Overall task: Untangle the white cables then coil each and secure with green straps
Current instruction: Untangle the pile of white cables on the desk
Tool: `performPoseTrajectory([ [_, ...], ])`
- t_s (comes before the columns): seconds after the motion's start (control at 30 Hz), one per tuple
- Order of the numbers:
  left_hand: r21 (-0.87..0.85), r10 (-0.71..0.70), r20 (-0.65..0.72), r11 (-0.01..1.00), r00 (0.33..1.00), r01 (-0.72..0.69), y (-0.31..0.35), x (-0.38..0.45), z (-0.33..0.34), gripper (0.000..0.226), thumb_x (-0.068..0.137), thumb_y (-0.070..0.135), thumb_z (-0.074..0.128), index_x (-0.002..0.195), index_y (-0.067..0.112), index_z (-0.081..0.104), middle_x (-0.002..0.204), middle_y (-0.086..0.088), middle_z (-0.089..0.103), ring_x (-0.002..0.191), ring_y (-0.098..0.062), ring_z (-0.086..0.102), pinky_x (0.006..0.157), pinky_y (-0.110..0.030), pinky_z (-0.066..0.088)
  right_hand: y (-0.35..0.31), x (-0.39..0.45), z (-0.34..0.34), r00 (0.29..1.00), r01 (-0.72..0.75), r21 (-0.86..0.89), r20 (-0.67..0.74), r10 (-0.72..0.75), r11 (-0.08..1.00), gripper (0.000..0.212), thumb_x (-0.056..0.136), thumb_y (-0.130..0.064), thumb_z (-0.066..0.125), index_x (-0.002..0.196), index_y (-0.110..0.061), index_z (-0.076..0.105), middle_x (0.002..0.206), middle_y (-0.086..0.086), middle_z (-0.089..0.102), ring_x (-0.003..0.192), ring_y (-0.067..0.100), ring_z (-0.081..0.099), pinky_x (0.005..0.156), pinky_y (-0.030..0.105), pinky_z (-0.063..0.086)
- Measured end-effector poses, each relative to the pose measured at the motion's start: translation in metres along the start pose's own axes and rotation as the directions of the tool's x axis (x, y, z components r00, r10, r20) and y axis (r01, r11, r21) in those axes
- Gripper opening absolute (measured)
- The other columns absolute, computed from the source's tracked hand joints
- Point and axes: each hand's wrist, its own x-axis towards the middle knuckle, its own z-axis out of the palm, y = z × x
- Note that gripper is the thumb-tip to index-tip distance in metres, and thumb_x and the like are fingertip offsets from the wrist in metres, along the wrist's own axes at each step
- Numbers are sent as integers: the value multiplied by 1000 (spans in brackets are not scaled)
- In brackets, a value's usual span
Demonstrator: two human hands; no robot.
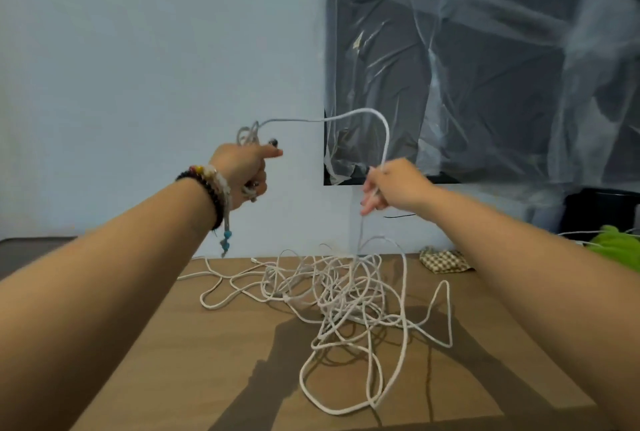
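- Gripped in the left hand (242, 172), raised above the table: a small bundle of coiled white cable (247, 134), with fingers curled round it and a dark connector tip shown just beside the thumb.
- One strand of white cable (363, 113) is carried from that bundle in an arch to the right and down to the right hand (394, 188), where it is pinched between thumb and fingers.
- Below the right hand the strand is dropped to the tangled white cables (346, 295), which are spread in loose loops across the middle of the wooden table (194, 361).
- Beaded bracelets (211, 188) are worn at the left wrist, with a blue-beaded cord hung beneath.
- Green straps (616, 245) are seen as a bright green heap at the far right edge of the table; single straps cannot be told apart.
- A checked cloth pouch (441, 261) is laid at the far right of the table, near the green heap.
- A dark panel covered in clear plastic sheeting (485, 67) is set against the pale wall behind.
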Motion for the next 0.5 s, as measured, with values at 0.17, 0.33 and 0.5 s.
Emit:
performPoseTrajectory([
  [0.17,100,8,182,995,983,-27,-35,-7,34,17,91,12,66,103,2,60,46,6,33,39,-9,28,37,-22,27,-62,4,-12,994,92,300,-81,-71,950,30,102,-11,36,95,8,58,72,20,69,59,22,71,47,20,50],
  [0.33,215,32,277,972,960,-95,-55,-20,59,28,92,20,65,105,-4,65,50,2,41,42,-12,36,40,-22,34,-102,1,-23,971,237,461,-146,-190,855,24,101,-9,37,95,4,56,81,18,70,71,25,73,54,22,51],
  [0.5,278,72,217,951,973,-133,-52,-16,61,25,88,24,68,96,0,73,54,-2,43,42,-14,38,43,-24,36,-85,-10,-22,962,219,324,-231,-148,920,8,98,-10,49,96,-10,57,93,10,66,76,19,67,71,33,56],
])
